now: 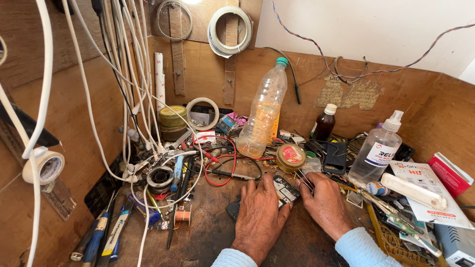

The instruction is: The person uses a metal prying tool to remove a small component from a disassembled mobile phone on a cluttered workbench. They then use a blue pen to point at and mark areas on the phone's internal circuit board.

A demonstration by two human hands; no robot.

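Note:
An opened phone (284, 190) lies back up on the wooden bench, its circuit board showing. My left hand (257, 215) rests flat on the phone's lower half, pressing it onto the bench. My right hand (324, 202) is closed on metal tweezers (306, 180) whose tips point at the phone's upper right edge. Both wrists wear light blue sleeves.
Around the phone are a clear plastic bottle (262, 116), a round brass tin (290, 157), a dark brown bottle (323, 123), a spray bottle (378, 151), red probe leads (222, 170), screwdrivers (101, 235), tape rolls (47, 167) and hanging white cables (123, 74). Packets and tools crowd the right side.

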